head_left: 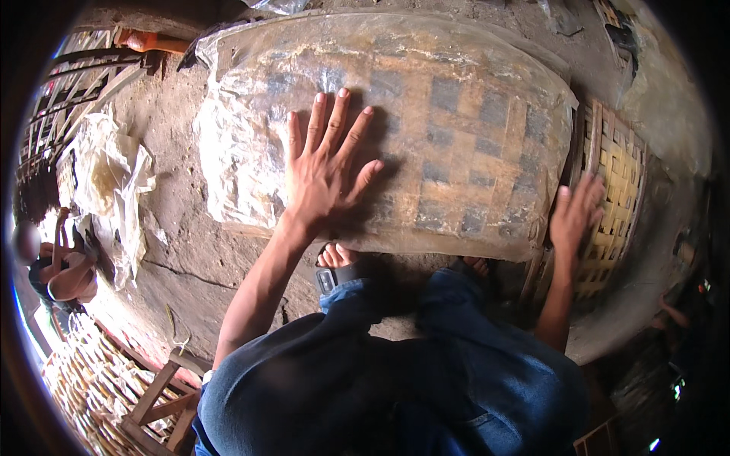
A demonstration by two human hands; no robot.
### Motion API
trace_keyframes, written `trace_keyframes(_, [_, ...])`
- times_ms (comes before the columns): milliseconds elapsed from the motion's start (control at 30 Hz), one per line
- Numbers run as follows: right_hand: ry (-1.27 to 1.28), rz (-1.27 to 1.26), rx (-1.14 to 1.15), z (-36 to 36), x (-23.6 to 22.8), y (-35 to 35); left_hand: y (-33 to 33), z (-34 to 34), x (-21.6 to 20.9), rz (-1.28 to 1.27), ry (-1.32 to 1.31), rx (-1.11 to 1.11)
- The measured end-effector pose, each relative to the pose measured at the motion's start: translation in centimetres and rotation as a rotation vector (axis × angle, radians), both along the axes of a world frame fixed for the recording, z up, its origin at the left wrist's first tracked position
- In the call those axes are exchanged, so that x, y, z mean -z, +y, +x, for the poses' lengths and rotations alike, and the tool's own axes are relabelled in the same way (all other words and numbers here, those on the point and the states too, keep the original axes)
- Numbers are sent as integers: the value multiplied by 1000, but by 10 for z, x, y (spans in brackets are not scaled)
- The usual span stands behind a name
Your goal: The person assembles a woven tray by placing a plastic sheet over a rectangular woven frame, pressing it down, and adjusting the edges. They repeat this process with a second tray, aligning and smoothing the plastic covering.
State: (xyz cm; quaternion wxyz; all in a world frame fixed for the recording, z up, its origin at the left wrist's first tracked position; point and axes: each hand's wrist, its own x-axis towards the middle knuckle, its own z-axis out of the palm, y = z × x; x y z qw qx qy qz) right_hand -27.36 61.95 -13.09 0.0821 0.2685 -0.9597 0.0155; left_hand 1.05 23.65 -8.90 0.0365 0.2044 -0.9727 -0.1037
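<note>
A cloudy plastic sheet (243,171) covers a wide woven bamboo panel (456,152) in front of me; the lattice of strips shows through it. My left hand (319,178) lies on the sheet left of the middle, fingers spread, nothing held. Past the sheet's right edge, my right hand (574,216) is slightly blurred, fingers stretched out and no object in it. It is over the near-left side of a second, yellowish woven bamboo panel (617,178) with a wooden frame; whether it touches the panel I cannot tell.
Crumpled plastic (110,171) lies on the dirt floor (179,178) to the left. Another person (68,262) is at the far left. Bamboo strips (95,380) and a wooden frame (163,395) stand at lower left. My feet (338,256) are close to the covered panel's near edge.
</note>
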Motion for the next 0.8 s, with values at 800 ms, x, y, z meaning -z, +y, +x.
trace_keyframes(800, [-123, -193, 21, -17, -34, -51, 2, 1, -7, -18, -55, -24])
